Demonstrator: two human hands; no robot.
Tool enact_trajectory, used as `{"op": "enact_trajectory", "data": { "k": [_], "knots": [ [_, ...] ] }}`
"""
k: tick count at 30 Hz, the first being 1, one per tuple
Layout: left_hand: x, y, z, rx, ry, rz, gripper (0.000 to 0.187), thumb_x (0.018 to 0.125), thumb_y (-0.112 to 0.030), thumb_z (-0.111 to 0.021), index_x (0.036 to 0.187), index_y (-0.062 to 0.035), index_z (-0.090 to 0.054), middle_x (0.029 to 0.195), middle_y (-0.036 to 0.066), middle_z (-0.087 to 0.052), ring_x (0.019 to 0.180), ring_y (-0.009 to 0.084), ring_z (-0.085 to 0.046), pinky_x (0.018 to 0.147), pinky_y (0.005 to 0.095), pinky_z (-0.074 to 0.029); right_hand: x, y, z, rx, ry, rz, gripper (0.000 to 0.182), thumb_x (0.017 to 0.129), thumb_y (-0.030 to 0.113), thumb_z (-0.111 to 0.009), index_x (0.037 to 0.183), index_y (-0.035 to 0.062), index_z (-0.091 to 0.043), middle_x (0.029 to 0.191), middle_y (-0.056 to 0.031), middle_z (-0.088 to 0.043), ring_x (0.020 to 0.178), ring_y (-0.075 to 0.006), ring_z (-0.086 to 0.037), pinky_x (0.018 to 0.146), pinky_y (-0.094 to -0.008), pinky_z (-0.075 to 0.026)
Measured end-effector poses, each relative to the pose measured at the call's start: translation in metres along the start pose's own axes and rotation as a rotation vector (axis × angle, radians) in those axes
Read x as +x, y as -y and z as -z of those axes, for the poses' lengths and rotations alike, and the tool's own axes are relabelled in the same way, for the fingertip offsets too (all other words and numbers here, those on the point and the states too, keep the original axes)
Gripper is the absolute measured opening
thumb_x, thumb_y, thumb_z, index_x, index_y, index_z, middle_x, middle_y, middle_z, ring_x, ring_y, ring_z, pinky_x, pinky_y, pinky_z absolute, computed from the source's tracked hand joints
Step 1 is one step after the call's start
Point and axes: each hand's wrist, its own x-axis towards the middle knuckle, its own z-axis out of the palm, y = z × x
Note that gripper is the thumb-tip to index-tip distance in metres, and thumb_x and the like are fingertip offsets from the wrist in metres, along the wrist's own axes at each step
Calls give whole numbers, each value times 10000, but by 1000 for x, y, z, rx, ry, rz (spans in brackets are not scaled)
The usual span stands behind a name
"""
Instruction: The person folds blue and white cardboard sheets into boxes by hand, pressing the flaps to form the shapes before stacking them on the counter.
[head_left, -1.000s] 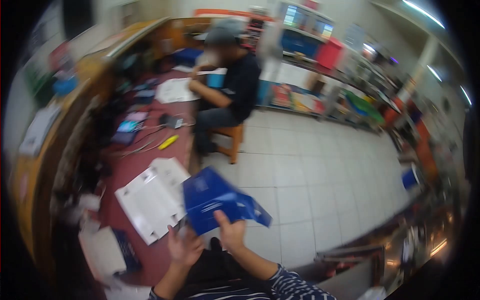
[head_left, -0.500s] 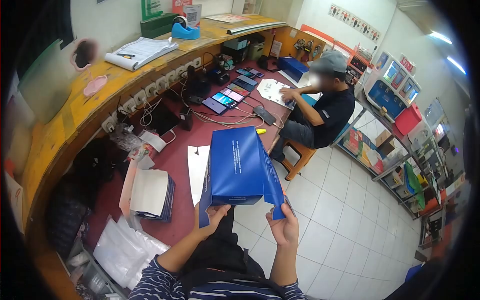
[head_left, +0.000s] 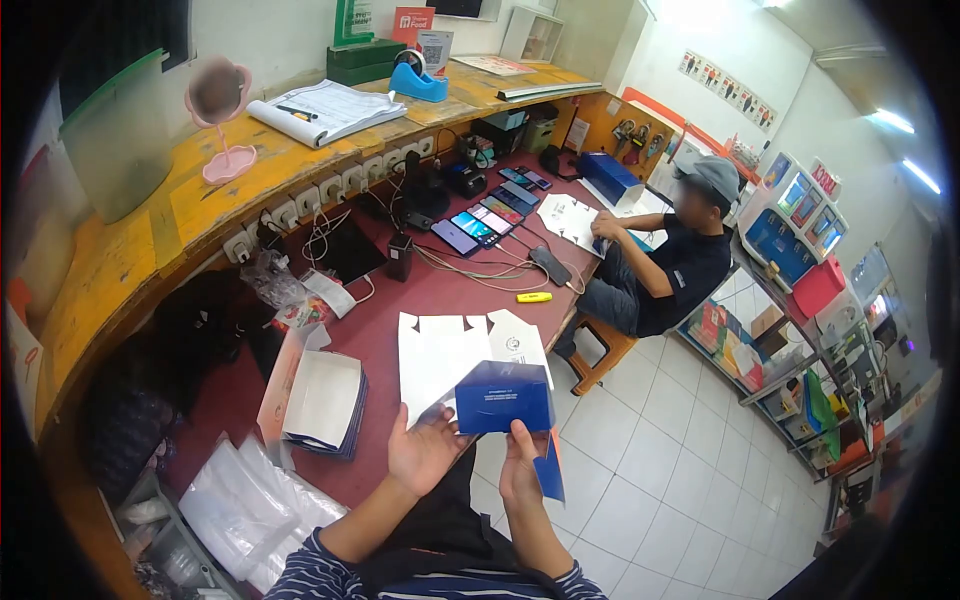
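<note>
A partly folded blue cardboard box (head_left: 505, 405) with small white print is held out in front of me. My right hand (head_left: 522, 470) grips its near edge, thumb pressed on the blue panel, and a blue flap hangs down beside the fingers. At the box's left side my left hand (head_left: 425, 455) is open, palm up, with fingers spread and fingertips right at the left flap. Behind the box, a flat white die-cut cardboard sheet (head_left: 440, 345) lies on the red tabletop (head_left: 385, 300). To the left stands a stack of nested boxes (head_left: 330, 400), white inside and blue outside.
Clear plastic bags (head_left: 245, 505) lie at the near left. A yellow highlighter (head_left: 534, 297), cables and several phones (head_left: 480, 225) lie farther back. A seated person (head_left: 670, 245) handles another cardboard sheet (head_left: 570, 220) on the right. A wooden ledge (head_left: 130, 250) curves along the left.
The box has tipped, its large top panel no longer facing me. My left hand has let go of the left flap and opened; my right hand has moved left onto the near panel.
</note>
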Motion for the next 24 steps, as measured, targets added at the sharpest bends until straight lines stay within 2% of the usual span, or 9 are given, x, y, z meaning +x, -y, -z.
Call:
{"op": "enact_trajectory", "data": {
  "k": [3, 6, 12, 14, 15, 16, 18, 20, 24],
  "knots": [
    [1, 5, 19, 793, -107, -216, 156, 813, -129, -527, 904, -7, -557, 797, 50, -584, 666, 96, -543, 618, 206, -428, -3, -6, 7, -212, 45, 276, 381, 717, -63, -561, 1065, 55, -463, 970, -47, -535, 928, -141, -483, 839, -265, -370],
    [-3, 27, 20, 962, -189, -560, 103, 763, -88, -599, 799, 7, -580, 696, 24, -583, 575, 69, -520, 545, 188, -418, -21, -10, -8, -30, 110, 261, 463, 719, -75, -542, 1142, 47, -398, 998, -61, -517, 934, -151, -482, 851, -280, -372],
    [-5, 8, 38, 816, -345, -351, 208, 697, -182, -682, 761, -3, -599, 596, 33, -573, 504, 78, -494, 469, 207, -384, -11, -34, 19, 5, 67, -40, 376, 747, -4, -546, 1099, 51, -424, 990, -72, -522, 901, -177, -513, 832, -307, -402],
    [-17, -17, 28, 1871, -25, -105, 277, 641, -271, -709, 700, -27, -592, 528, 50, -545, 449, 133, -508, 436, 253, -384, -7, -16, 5, -249, 99, 87, 342, 750, -7, -536, 1074, 39, -436, 967, -71, -530, 904, -161, -506, 801, -286, -407],
    [-27, -24, 18, 2146, -148, -217, 430, 584, -324, -716, 876, -44, -571, 682, 100, -587, 535, 227, -557, 503, 295, -431, -2, -16, 14, -476, 185, 22, 357, 751, -1, -533, 1090, 39, -427, 985, -69, -528, 922, -163, -501, 809, -284, -401],
    [-31, -28, 12, 2143, -167, -197, 430, 584, -324, -716, 876, -44, -571, 682, 100, -587, 535, 227, -557, 503, 295, -431, 6, -21, 27, -702, 272, -49, 372, 752, 4, -529, 1106, 39, -419, 1004, -66, -526, 939, -165, -495, 816, -282, -395],
    [-37, -35, 7, 2134, -118, -822, 563, 614, -297, -684, 1056, -27, -465, 888, 140, -575, 699, 291, -571, 618, 308, -460, 15, -40, 68, -1462, 1013, 533, 386, 765, 172, -552, 1128, 88, -452, 1144, -66, -469, 1085, -244, -404, 928, -363, -287],
    [-28, -41, 51, 1662, 30, -673, 495, 702, -171, -612, 1113, -12, -386, 985, 161, -522, 888, 275, -549, 713, 315, -452, 5, -45, 43, -1460, 1034, 604, 348, 740, 134, -549, 1074, 56, -490, 1067, -126, -518, 1002, -283, -473, 870, -376, -348],
    [-39, -59, 90, 1308, -305, -587, 399, 803, -94, -522, 1151, -35, -337, 1044, 116, -487, 963, 178, -500, 687, 273, -472, -12, -52, -29, -1763, 1212, 592, 223, 703, 131, -554, 914, 59, -560, 917, -89, -543, 918, -253, -493, 860, -415, -331]
  ]
}}
